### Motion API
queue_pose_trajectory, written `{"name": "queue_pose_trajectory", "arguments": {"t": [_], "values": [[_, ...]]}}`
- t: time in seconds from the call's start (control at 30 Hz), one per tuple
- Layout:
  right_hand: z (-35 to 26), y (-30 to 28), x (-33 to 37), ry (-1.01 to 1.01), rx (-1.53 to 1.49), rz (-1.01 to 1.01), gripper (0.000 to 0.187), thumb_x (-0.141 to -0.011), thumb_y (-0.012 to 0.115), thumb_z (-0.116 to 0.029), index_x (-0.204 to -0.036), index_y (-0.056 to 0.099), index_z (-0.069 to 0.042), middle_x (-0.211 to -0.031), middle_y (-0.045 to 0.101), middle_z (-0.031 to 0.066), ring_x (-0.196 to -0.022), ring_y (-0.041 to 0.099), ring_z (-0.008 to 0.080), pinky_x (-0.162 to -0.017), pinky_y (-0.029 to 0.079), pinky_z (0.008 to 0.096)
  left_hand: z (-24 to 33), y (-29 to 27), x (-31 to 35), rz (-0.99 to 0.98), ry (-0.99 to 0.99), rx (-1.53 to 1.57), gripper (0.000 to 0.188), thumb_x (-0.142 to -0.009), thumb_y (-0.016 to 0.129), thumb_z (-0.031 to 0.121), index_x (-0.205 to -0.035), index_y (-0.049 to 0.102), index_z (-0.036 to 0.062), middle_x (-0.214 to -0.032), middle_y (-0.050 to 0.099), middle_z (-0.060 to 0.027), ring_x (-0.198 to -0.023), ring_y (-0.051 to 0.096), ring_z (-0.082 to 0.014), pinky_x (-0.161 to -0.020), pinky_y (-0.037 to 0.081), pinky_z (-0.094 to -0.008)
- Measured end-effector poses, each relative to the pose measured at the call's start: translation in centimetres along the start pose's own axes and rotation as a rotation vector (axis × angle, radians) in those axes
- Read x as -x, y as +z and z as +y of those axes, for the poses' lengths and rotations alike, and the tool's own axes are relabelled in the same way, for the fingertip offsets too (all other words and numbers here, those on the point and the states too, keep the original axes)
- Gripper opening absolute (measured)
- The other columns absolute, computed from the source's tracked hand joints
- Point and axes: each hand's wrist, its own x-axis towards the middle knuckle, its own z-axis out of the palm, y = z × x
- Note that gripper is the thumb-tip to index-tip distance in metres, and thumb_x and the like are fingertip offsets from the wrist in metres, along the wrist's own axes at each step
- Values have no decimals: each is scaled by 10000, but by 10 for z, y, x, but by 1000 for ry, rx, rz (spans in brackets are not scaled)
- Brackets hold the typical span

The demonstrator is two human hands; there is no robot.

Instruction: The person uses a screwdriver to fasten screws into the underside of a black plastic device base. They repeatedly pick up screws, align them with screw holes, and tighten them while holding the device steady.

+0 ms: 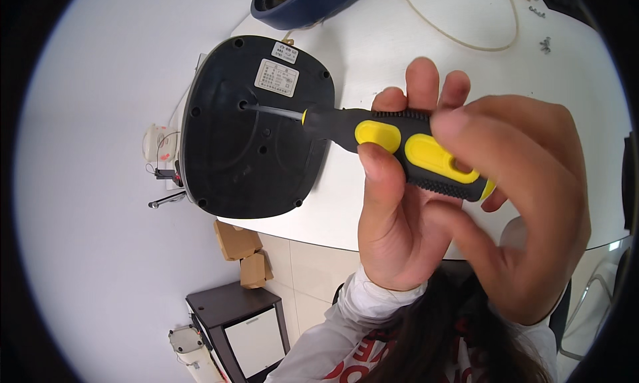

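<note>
A black-and-yellow screwdriver (pixel 376 135) lies across the view, its shaft pointing left. The tip meets a round hole in the black underside of an appliance base (pixel 223 143), which carries two white labels and several holes around its rim. My left hand (pixel 403 230) supports the handle from below and behind, thumb on the near side and fingertips showing past the far side. My right hand (pixel 539 163) grips the butt end of the handle between thumb and fingers. Whether a screw sits in the hole is hidden.
On the white table (pixel 373 56) a dark blue housing (pixel 313 4) stands at the far edge, near a beige cord (pixel 462 45). Small screws (pixel 545 45) lie at the far right. Cardboard boxes (pixel 237 240) and a dark cabinet (pixel 229 308) are on the floor, lower left.
</note>
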Motion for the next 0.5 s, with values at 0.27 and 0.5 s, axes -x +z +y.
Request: {"name": "queue_pose_trajectory", "arguments": {"t": [0.27, 0.5], "values": [[-1, 11, 7, 298, -170, 16, 385, -767, 730, -290, -934, 544, 3, -695, 553, 62, -574, 554, 103, -476, 385, 205, 6, 20, -10, -24, 58, -154, 720, -942, 373, 529, -1487, 80, 161, -1536, 143, -68, -1389, 192, -267, -1107, 242, -457], [-5, 4, -4, 36, -4, 28, 448, -689, 783, -308, -938, 564, -7, -816, 570, 88, -684, 578, 174, -571, 436, 246, -1, 15, -8, -132, 114, -74, 672, -957, 395, 466, -1471, 141, 117, -1526, 177, -93, -1402, 167, -275, -1120, 206, -445]]}}
